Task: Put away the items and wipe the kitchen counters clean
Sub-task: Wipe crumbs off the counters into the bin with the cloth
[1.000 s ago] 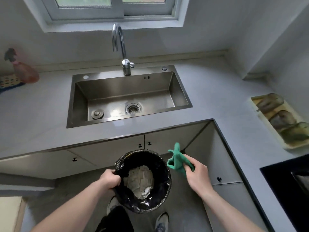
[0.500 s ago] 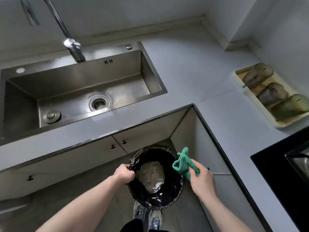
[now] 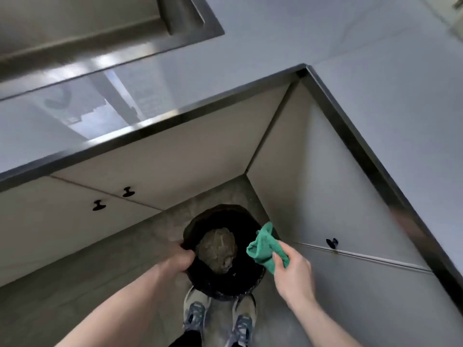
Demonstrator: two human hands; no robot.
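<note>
We look down on the grey L-shaped surface (image 3: 288, 46), which wraps the top and right of the view, with a corner of the steel sink (image 3: 105, 23) at upper left. Below its dark edge run pale cabinet doors (image 3: 175, 156) with small black knobs, meeting in an inside corner. The floor (image 3: 75, 284) is grey. In that corner sits a round bin with a black bag (image 3: 240, 281), crumpled pale waste (image 3: 216, 249) inside it. Our left hand (image 3: 179, 261) has its grip curled over the bin's near-left rim, holding it. Our right hand (image 3: 290, 269) is at the bin's right edge, its grip clenched around a bunched green cloth (image 3: 263, 246), which sticks up over the rim. We cannot tell if the cloth touches the bag. Two grey shoes (image 3: 195, 311) show just under the bin.
</note>
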